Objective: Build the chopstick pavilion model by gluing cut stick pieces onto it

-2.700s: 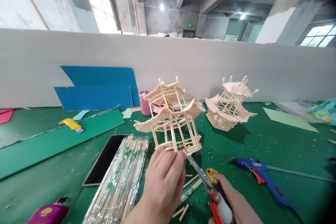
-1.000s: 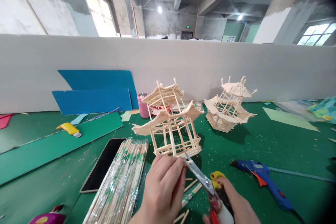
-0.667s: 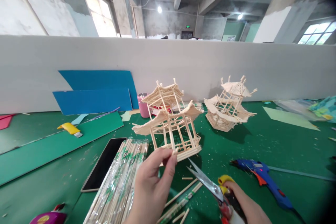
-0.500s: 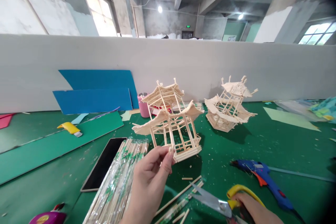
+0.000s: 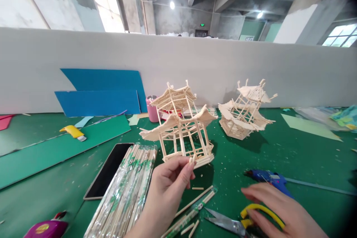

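Note:
My left hand (image 5: pixel 174 184) is closed in a pinch on short pieces of wooden stick (image 5: pixel 192 160), held in front of a two-tiered pavilion model (image 5: pixel 181 126) made of sticks. The model stands on the table behind my fingers, and its near base is partly covered by them. At lower right my right hand (image 5: pixel 275 208) has its fingers stretched out over the yellow-handled scissors (image 5: pixel 227 223). Its thumb is by the handle loop, and the blades lie low over the table, parted. Loose and wrapped chopsticks (image 5: pixel 192 210) lie between my hands.
A blue glue gun (image 5: pixel 267 176) lies beyond my right hand. A second stick pavilion (image 5: pixel 245 113) stands tilted at the back right. On the left are packed chopsticks (image 5: pixel 125 189), a dark phone-like slab (image 5: pixel 107 173), a yellow cutter (image 5: pixel 73 131) and a purple tape measure (image 5: pixel 47 227).
My right hand has loosened from the scissors, its fingers now extended above the handles, and the scissors sit lower. My left hand has shifted slightly right with the stick pieces.

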Demonstrator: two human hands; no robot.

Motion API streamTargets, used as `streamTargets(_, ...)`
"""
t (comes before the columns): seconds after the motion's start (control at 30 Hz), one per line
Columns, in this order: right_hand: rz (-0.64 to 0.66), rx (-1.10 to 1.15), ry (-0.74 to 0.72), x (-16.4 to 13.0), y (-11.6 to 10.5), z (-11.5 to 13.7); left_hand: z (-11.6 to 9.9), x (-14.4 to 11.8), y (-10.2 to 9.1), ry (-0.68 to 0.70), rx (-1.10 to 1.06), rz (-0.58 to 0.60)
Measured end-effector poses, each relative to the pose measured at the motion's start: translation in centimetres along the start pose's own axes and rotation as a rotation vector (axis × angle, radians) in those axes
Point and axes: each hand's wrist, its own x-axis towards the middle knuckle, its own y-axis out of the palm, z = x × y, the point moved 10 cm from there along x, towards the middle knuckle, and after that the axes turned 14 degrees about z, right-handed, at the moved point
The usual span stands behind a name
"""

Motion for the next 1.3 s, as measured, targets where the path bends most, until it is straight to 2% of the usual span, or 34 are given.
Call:
streamTargets(0.1, -0.159, 0.2, -0.191, 3.1, -3.9, 5.8, 0.0, 0.2, 1.0, -0.028, -0.006, 0.04)
streamTargets(0.17, -0.176, 0.347, -0.259, 5.2, -4.7, 8.1, -0.4, 0.3, 1.2, -0.015, 0.006, 0.045)
streamTargets(0.27, -0.154, 0.49, -0.274, 7.6, -4.6, 9.6, -1.1, 0.5, 1.2, 0.005, 0.02, 0.06)
streamTargets(0.47, -0.152, 0.527, -0.312, 9.3, -4.9, 10.4, -2.0, 1.0, 0.6, 0.064, 0.06, 0.064)
streamTargets(0.63, -0.353, 0.439, -0.257, 10.7, -7.1, 8.3, -1.2, 1.0, -1.1, 0.078, -0.028, -0.052)
streamTargets(0.7, -0.39, 0.39, -0.246, 11.9, -7.4, 7.5, -0.8, 1.0, -1.6, 0.079, -0.071, -0.082)
streamTargets(0.87, -0.428, 0.279, -0.276, 14.2, -7.1, 7.2, -0.3, 1.2, -2.5, 0.097, -0.24, -0.141)
streamTargets(1.0, -0.435, 0.17, -0.302, 14.8, -6.6, 7.9, -0.9, 0.7, -3.4, 0.157, -0.324, -0.226)
streamTargets(1.17, -0.455, 0.088, -0.31, 14.8, -6.4, 8.2, -1.6, 0.0, -4.1, 0.227, -0.322, -0.257)
streamTargets(1.3, -0.494, 0.039, -0.314, 14.4, -6.4, 8.4, -1.5, -0.1, -4.1, 0.22, -0.304, -0.252)
